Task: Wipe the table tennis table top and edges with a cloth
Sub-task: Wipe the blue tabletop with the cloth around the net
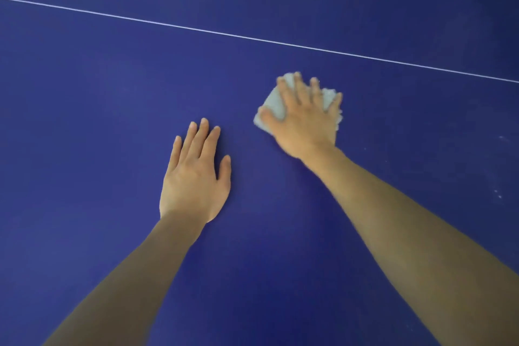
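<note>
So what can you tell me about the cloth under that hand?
The cloth is small, pale grey-white and looks soft, like a fuzzy towel, bunched or folded into a pad. It lies flat on the blue table, on the near side of the white line and not touching it. The right hand presses on it with spread, straight fingers and covers most of it, so only the edges peek out around the fingers and thumb. It looks a little blurred. The left hand rests beside it, not touching.

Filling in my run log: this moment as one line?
right hand presses cloth flat | left hand flat on table top | white line beyond
</note>
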